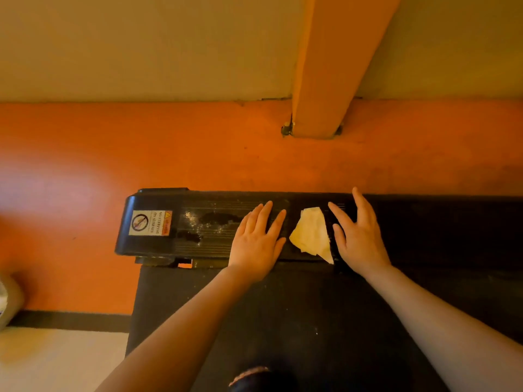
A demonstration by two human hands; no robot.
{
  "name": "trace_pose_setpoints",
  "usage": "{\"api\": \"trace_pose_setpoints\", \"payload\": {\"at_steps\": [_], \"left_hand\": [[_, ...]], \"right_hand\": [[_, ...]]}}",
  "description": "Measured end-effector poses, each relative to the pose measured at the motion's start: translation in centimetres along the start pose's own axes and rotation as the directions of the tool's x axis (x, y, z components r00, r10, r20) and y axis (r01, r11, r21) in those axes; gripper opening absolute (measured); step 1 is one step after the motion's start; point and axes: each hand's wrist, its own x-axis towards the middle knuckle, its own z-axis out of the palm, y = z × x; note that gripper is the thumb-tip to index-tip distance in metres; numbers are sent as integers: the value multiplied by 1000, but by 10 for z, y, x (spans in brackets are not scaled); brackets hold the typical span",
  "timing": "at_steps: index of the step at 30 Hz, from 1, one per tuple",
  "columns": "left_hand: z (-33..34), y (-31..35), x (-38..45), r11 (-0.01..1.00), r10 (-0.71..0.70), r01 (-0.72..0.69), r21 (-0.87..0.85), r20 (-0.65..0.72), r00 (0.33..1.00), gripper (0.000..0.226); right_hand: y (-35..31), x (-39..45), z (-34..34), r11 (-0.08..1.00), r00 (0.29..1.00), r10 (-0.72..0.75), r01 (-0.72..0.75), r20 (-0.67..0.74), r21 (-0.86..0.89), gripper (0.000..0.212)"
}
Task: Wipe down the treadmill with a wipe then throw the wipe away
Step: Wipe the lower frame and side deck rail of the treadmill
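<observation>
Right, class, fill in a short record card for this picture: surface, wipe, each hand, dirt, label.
surface: black ribbed side rail of the treadmill, beside the belt
wipe: crumpled pale wipe lying on the rail between the hands, not gripped
left hand: left hand flat on the rail, fingers straight
right hand: right hand spread open beside the wipe
dirt: pale specks and dark wet patches left of the hands
label: warning sticker at the rail's end

Place: a gym or exercise room.
Machine: a black treadmill with a ribbed side rail and a "no stepping" warning sticker.
Floor: orange, rubbery-looking.
Wall: plain beige, with an orange post.
</observation>
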Motion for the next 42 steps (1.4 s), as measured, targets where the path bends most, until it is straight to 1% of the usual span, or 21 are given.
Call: {"api": "trace_pose_setpoints", "payload": {"at_steps": [3, 6, 10, 12, 14, 15, 17, 19, 21, 23, 27, 30, 32, 34, 38, 40, 42], "left_hand": [[4, -8, 1, 999, 37, -37, -3, -71, 997, 61], [7, -9, 2, 998, 31, -38, -58, -111, 993, 62], [5, -3, 3, 993, 16, -29, -114, -117, 993, 59], [4, 1, 4, 986, 43, -68, -153, -165, 985, 57], [3, 9, 7, 976, 100, -135, -173, -195, 976, 54], [2, 15, 8, 971, 137, -169, -168, -186, 973, 54], [2, 31, 9, 961, 219, -236, -147, -121, 968, 59], [8, 46, 10, 953, 264, -271, -134, -69, 962, 62], [14, 55, 12, 958, 260, -264, -108, -52, 964, 61], [19, 60, 13, 966, 237, -242, -85, -66, 969, 59], [22, 66, 14, 976, 207, -213, -43, -126, 970, 54], [18, 73, 18, 975, 204, -213, -60, -124, 971, 54], [15, 79, 22, 974, 206, -214, -80, -92, 974, 52], [11, 85, 27, 968, 222, -228, -105, -62, 973, 54], [9, 88, 36, 943, 312, -315, -105, -37, 949, 54], [11, 87, 36, 935, 351, -354, -39, -54, 935, 55], [13, 88, 37, 937, 350, -349, 13, -49, 936, 56]], "right_hand": [[-4, -7, -2, 997, 999, 45, -46, -16, -58, 49], [-6, -10, -5, 993, 995, 98, -96, 26, -69, 50], [-1, -11, -15, 988, 995, 76, -67, 64, -142, 52], [5, -16, -20, 985, 994, 74, -60, 79, -162, 54], [13, -19, -22, 985, 992, 85, -71, 89, -155, 55], [17, -21, -23, 986, 992, 90, -76, 89, -147, 55], [25, -27, -22, 988, 992, 100, -90, 74, -124, 54], [33, -34, -21, 991, 993, 99, -92, 70, -99, 53], [39, -36, -19, 994, 993, 92, -86, 80, -74, 59], [43, -36, -16, 994, 993, 92, -88, 72, -64, 62], [42, -36, -13, 996, 996, 73, -71, 42, -53, 59], [44, -37, -13, 997, 997, 69, -68, 44, -35, 56], [46, -37, -12, 998, 997, 66, -65, 42, -25, 53], [47, -37, -12, 998, 998, 56, -55, 26, -20, 50], [50, -37, -10, 999, 999, 33, -33, 2, 2, 48], [50, -37, -9, 1000, 1000, 31, -31, -1, 7, 48], [50, -37, -10, 999, 1000, 31, -31, -1, 16, 49]]}}
